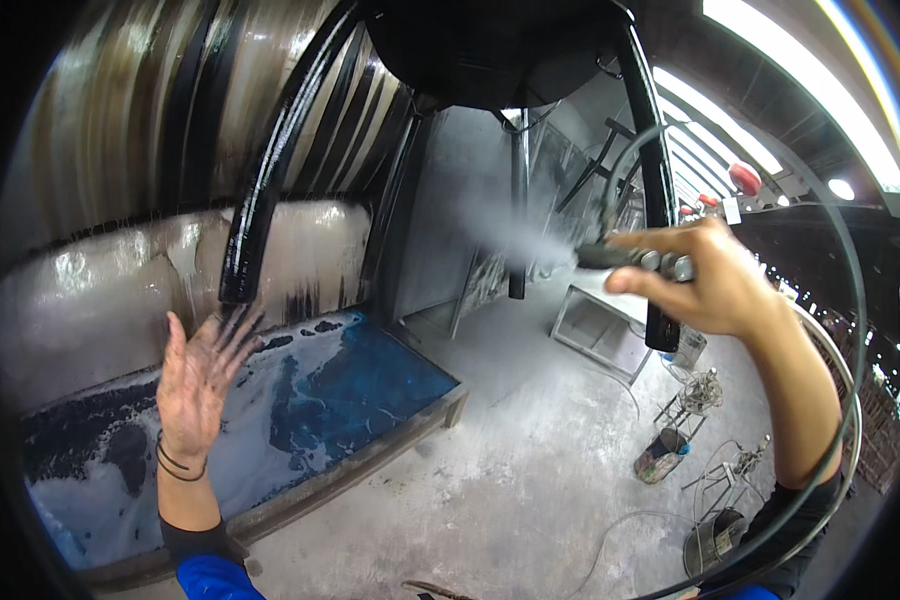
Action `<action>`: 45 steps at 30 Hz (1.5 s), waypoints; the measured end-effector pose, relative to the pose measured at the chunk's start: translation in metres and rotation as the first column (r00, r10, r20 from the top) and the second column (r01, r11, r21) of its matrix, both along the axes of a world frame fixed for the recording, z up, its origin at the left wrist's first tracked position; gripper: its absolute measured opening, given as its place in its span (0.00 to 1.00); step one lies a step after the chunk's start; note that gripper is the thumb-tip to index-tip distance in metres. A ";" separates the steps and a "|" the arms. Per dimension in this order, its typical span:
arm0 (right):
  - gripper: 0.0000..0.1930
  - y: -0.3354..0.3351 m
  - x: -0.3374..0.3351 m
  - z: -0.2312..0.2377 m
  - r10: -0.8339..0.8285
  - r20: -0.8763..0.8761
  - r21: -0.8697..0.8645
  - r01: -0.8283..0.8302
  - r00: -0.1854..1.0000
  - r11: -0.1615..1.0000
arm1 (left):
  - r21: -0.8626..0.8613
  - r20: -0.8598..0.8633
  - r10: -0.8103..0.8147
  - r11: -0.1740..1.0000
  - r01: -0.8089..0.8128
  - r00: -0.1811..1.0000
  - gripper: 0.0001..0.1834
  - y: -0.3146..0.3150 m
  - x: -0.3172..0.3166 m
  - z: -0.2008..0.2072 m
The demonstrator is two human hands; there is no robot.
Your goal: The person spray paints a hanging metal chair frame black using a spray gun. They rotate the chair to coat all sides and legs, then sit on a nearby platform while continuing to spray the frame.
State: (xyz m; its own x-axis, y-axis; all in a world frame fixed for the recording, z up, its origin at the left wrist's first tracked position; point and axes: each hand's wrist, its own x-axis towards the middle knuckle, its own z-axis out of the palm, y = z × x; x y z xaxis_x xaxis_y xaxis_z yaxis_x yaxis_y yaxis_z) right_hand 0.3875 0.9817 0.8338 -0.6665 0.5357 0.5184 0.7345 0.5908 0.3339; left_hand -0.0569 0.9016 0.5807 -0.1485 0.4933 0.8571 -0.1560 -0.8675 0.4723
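A glossy black stool (470,60) hangs with its seat at the top and its legs pointing down. My right hand (705,275) grips a dark spray gun (610,258) next to the right-hand leg (650,150). Pale mist (520,235) streams from its nozzle to the left, among the legs. Just below the lower end of the left-hand leg (260,215) is my left hand (205,370), palm up and fingers spread, with dark smudges on them. Whether the fingertips touch the leg I cannot tell.
Left, a paint-streaked wall (100,140) stands above a trough (360,500) of blue, foamy liquid. A hose (855,300) loops around my right arm. A box-shaped metal stand (600,325), paint-stained buckets (660,458) and wire-like stands (698,392) occupy the floor at right.
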 end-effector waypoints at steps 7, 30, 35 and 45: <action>0.32 0.015 0.008 0.007 0.039 -0.444 0.031 -0.028 0.895 0.999 | -0.193 0.002 -0.057 0.979 0.057 0.998 0.43 0.002 0.025 0.012; 0.14 -0.053 0.065 0.033 0.563 -0.540 0.445 -0.356 0.625 0.822 | -0.185 -0.071 -0.359 0.921 0.342 0.930 0.36 0.112 0.249 -0.021; 0.27 -0.063 0.029 -0.011 0.490 -0.112 0.125 -0.477 0.865 0.870 | -0.331 -0.199 -0.294 0.918 0.219 0.935 0.50 0.151 0.314 -0.018; 0.17 -0.004 -0.057 0.012 0.483 -0.526 0.123 -0.499 0.700 0.858 | -0.685 -0.386 -0.297 0.727 -0.056 0.873 0.51 0.153 0.248 -0.074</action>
State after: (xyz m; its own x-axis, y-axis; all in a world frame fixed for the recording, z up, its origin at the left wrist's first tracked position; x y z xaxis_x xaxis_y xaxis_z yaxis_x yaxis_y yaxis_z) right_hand 0.3302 0.9773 0.8462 -0.4697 0.2290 0.8526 0.3899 0.9203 -0.0324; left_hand 0.1914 1.0544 0.5063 0.2577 0.9336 0.2491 0.1407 -0.2913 0.9462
